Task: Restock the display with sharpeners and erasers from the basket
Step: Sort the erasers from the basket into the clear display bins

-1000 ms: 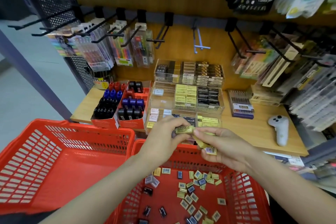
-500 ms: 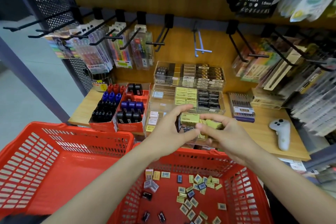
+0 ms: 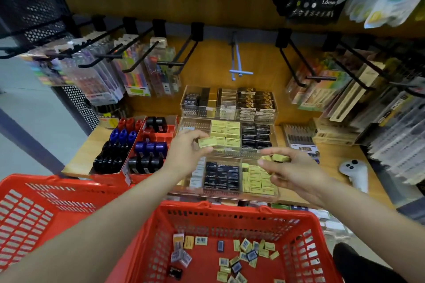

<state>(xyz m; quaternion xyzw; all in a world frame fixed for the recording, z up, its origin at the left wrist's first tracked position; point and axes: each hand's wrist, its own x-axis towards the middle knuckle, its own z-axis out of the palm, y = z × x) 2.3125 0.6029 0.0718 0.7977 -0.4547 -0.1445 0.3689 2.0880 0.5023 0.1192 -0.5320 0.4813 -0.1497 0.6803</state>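
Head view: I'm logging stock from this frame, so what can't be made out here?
- Right hand: how many yellow erasers it holds; fingers cover them.
- Left hand: the print on its yellow eraser; blurred.
- Clear display trays: the front tray's middle; both forearms cross it.
- Red basket: its near end; cut off by the bottom edge.

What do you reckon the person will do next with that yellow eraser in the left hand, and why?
Probably lower it into the middle tier's yellow eraser stack. The left hand pinches a yellow eraser right at that stack's near edge, and the colours match. The right hand holds more yellow erasers above the front tier.
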